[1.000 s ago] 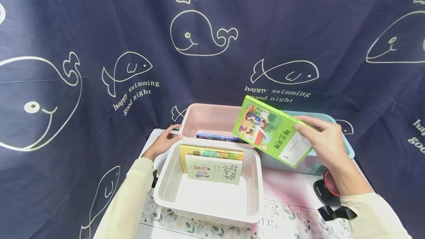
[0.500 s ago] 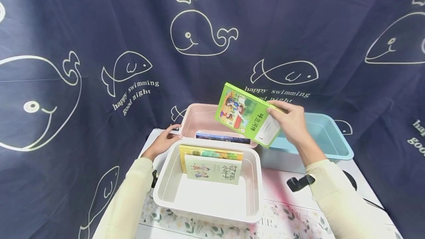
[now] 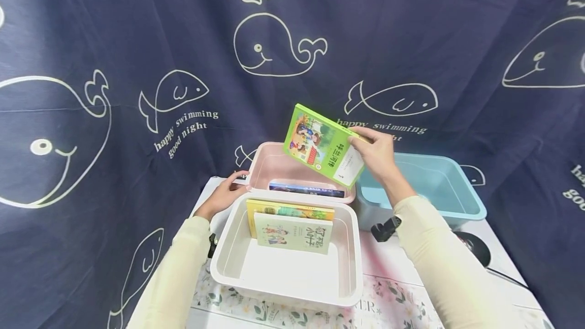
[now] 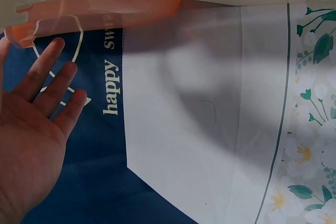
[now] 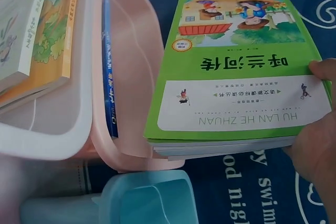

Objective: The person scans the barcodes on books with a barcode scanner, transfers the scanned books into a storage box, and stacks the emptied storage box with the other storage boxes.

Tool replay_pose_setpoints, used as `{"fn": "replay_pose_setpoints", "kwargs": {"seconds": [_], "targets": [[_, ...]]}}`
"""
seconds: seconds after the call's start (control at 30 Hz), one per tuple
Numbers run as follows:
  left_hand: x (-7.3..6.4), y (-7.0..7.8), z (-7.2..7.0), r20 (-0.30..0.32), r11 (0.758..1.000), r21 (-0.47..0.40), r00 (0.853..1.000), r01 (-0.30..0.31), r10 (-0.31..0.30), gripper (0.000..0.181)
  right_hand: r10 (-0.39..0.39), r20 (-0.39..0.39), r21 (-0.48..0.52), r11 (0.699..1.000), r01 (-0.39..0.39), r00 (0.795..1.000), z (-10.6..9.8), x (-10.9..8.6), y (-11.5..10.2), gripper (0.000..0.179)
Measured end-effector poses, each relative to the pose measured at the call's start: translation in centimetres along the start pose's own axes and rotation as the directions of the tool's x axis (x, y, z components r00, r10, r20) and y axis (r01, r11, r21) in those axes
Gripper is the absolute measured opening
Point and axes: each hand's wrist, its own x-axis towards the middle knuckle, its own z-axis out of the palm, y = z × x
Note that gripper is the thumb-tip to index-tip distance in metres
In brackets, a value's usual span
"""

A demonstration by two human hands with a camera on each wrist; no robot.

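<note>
Head view: right hand (image 3: 376,155) grips green book (image 3: 320,146) by one end, thumb on the cover. Book is tilted, cover facing the camera, raised at the right part of pink bin (image 3: 273,159); whether it touches the rim, can't tell. Left hand (image 3: 223,198) sits at the left end of pink bin, fingers loosely extended on the rim. Blue book (image 3: 306,190) is inside pink bin along the near wall. White bin (image 3: 283,296) is nearer the person, with yellow book (image 3: 290,208) and pale book (image 3: 292,235) upright inside, pale one in front. Blue bin (image 3: 477,209) is right of pink bin. All bins on table (image 3: 390,265), printed cloth (image 3: 292,100) behind.

Left wrist view: left hand open, fingers straight and apart, fingertips up by pink bin; thumb out of sight.

Right wrist view: green book firmly in right hand, title "HU LAN HE ZHUAN" readable, page edges showing; blue bin corner below
</note>
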Motion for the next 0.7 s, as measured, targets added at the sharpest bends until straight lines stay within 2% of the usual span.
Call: {"fn": "replay_pose_setpoints", "kwargs": {"seconds": [0.2, 0.47, 0.7], "targets": [[-0.1, -0.1, 0.0, 0.008, 1.000, 0.007, 1.000, 0.010, -0.010, 0.056, -0.007, 0.041, 0.007, 1.000, 0.007, 0.999, 1.7, 0.8, 1.2, 0.031], [-0.2, 0.1, 0.0, 0.008, 1.000, 0.011, 1.000, 0.020, -0.020, 0.057, -0.040, 0.054, -0.036, 0.998, 0.042, 0.998, 2.9, 0.6, 3.4, 0.029], [-0.1, 0.1, -0.1, 0.002, 0.999, 0.017, 1.000, 0.030, -0.030, 0.058, -0.029, 0.158, -0.091, 0.995, 0.044, 0.987, 3.4, -0.2, 5.0, 0.027]]}}
